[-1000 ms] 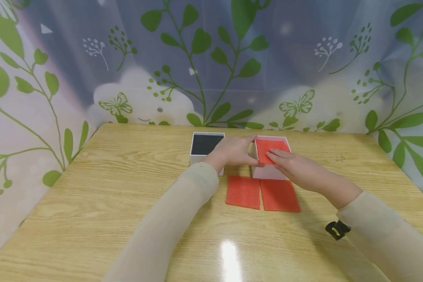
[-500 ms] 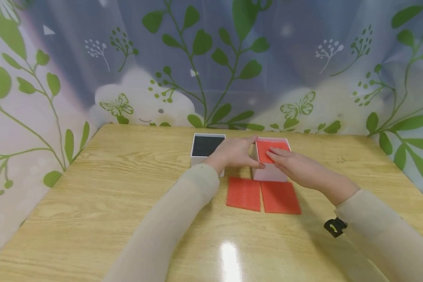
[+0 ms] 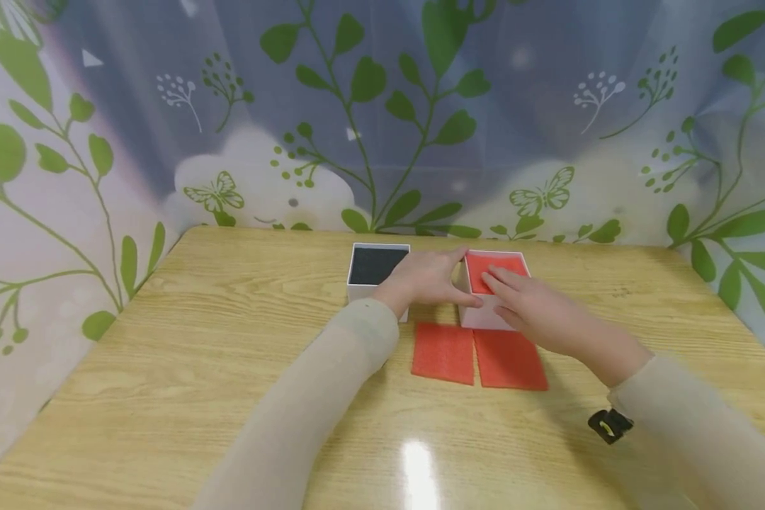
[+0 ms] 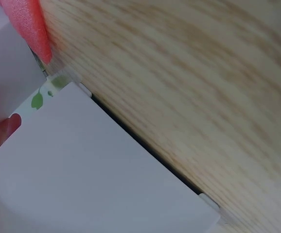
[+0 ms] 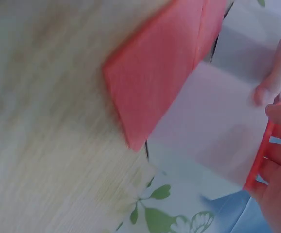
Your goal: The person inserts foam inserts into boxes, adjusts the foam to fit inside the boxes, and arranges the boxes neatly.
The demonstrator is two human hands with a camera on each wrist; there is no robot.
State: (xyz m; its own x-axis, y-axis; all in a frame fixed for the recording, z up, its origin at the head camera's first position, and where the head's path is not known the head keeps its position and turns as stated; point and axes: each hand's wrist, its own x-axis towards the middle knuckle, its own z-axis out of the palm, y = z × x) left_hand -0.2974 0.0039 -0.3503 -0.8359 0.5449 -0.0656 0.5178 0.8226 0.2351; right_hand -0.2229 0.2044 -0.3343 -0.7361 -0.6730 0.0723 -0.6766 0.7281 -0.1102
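My left hand [image 3: 423, 276] grips the left side of a white box [image 3: 478, 315], thumb at its front and fingers toward the back. A square red foam sheet [image 3: 478, 263] lies inside, near the rim. On that sheet rest the extended fingers of my right hand [image 3: 542, 304], its thumb near the front wall. In the right wrist view, the sheet's red edge [image 5: 259, 160] shows beneath my right fingers. Two more red foam sheets, one left [image 3: 443, 354] and one right [image 3: 513, 361], lie flat in front of the box.
Left of the gripped box stands a second white box [image 3: 360, 292] holding black foam [image 3: 372, 263], partly hidden by my left wrist. Both boxes are on a wooden table [image 3: 229, 319]. A leaf-patterned curtain [image 3: 382, 163] hangs behind the table's far edge.
My right hand has shifted slightly toward me and right, and its fingers have spread, with the thumb now showing apart. My left hand keeps its hold on the box.
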